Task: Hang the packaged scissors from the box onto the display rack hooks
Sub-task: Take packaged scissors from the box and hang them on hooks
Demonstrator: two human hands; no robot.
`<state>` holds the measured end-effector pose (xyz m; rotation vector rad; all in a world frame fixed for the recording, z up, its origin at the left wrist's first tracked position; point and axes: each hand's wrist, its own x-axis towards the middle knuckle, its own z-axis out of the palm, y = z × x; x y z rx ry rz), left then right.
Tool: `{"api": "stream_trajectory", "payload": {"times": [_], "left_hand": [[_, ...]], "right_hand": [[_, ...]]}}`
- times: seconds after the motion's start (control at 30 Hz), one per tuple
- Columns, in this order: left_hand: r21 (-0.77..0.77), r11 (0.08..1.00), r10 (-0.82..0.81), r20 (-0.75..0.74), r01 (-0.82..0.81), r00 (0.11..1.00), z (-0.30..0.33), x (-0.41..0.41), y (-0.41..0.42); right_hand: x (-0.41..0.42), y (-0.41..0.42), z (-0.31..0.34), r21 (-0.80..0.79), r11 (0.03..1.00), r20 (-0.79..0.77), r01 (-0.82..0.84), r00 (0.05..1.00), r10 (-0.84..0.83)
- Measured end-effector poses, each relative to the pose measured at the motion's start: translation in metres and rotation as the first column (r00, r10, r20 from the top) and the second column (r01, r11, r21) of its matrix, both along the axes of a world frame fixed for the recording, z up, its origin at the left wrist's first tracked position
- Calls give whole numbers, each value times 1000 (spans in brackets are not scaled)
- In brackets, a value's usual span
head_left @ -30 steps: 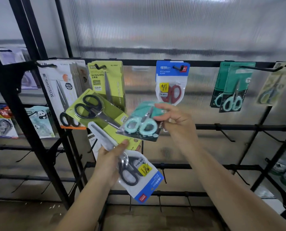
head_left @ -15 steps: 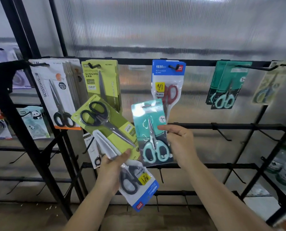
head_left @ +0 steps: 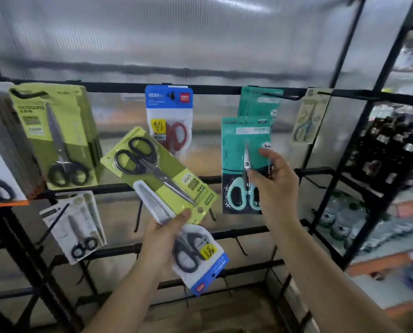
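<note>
A person's right hand (head_left: 271, 186) pinches a teal pack (head_left: 245, 164) of mint-handled scissors at about 3 o'clock in the view, holding it upright just below the matching teal packs (head_left: 260, 102) already on a hook (head_left: 282, 96) at 1 o'clock. The left hand (head_left: 163, 234), at 6 o'clock, grips a fan of packs still to be hung: a lime card (head_left: 159, 171) with black-handled scissors, a white sheath pack (head_left: 152, 203) and a blue-edged pouch (head_left: 200, 258).

To hang it well, the teal pack probably needs lifting until the hole in its top edge meets the hook's tip, then sliding straight back along the wire, kept square so the card does not buckle or knock its neighbours.

The packs are flat cards under glossy, reflective clear blisters; the pouch looks soft and crinkly. The rack (head_left: 224, 88) is thin black metal bar before a ribbed translucent panel. A red pair (head_left: 174, 131) hangs at 12 o'clock.
</note>
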<state>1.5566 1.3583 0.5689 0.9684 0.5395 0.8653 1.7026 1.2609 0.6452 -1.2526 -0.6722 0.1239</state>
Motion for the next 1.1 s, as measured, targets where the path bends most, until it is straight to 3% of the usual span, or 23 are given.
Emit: {"api": "stream_trajectory", "payload": {"times": [0.2,0.6,0.8,0.93,1.1], "left_hand": [[-27,997,-76,26,76,997,1,40,-21],[-18,999,-37,16,37,999,-1,70,-28],[39,999,4,-9,-4,1000,1,68,-26],[70,998,-9,41,6,999,12,70,-29],[119,993,-21,52,14,998,19,71,-33]], "right_hand": [[43,-26,32,56,979,224,196,953,-204],[93,-34,40,-175,974,275,145,957,-93],[119,2,42,-302,932,384,200,920,-73],[149,40,41,-399,906,327,137,945,1],[141,37,21,-344,921,276,184,957,-88]]}}
